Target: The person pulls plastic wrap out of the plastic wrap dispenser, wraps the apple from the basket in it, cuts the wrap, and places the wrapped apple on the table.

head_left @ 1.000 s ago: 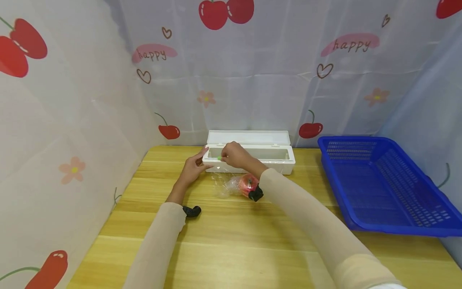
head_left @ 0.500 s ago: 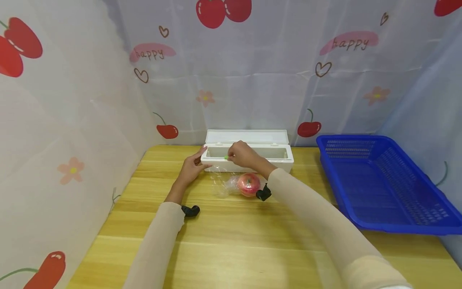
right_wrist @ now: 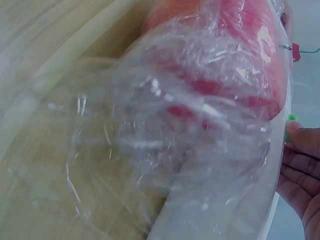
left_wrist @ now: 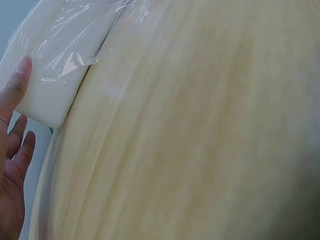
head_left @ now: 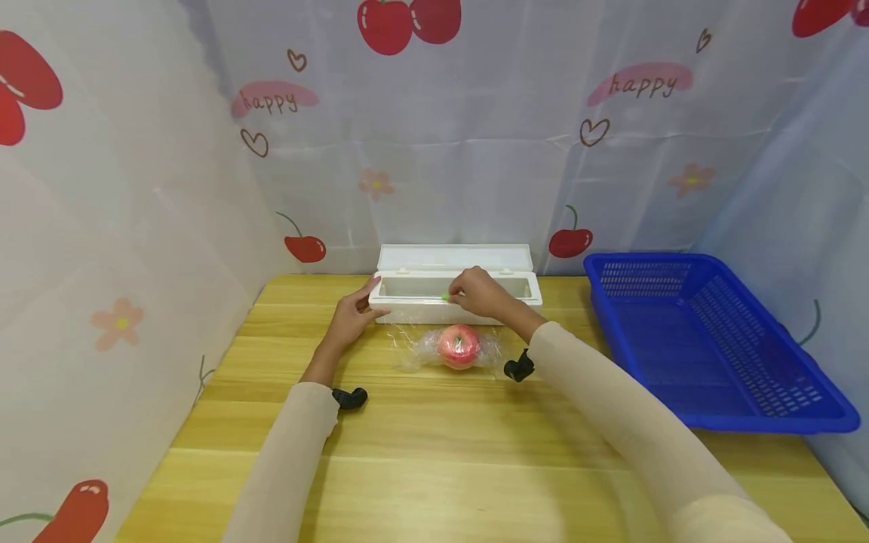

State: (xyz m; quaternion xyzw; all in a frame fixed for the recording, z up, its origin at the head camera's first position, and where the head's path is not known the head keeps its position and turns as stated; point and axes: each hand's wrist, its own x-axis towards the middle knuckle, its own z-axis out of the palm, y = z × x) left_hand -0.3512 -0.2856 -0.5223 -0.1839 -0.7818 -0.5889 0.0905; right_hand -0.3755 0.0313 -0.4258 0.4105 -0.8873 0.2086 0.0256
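Observation:
A white film dispenser box (head_left: pixel 455 258) stands open at the table's back edge. My left hand (head_left: pixel 353 317) braces its left end; the left wrist view shows the thumb (left_wrist: pixel 17 75) flat on the box (left_wrist: pixel 50 95) and the other fingers straight beside the end. My right hand (head_left: pixel 478 292) pinches a small green slider (head_left: pixel 446 297) on the box's front rim, about mid-length. In the right wrist view the slider (right_wrist: pixel 291 118) sits at my fingertips (right_wrist: pixel 302 145). A red apple (head_left: pixel 459 346) lies just before the box, wrapped in clear film (head_left: pixel 416 351) that runs to the rim.
A large blue plastic basket (head_left: pixel 706 339) sits on the right side of the wooden table (head_left: pixel 434 452). Cherry-print curtains close off the back and both sides. Black wrist-camera mounts (head_left: pixel 349 397) hang under my forearms.
My right hand has slid the green slider to the right along the box's front rim, uncovering the apple. The left hand has stayed at the box's left end.

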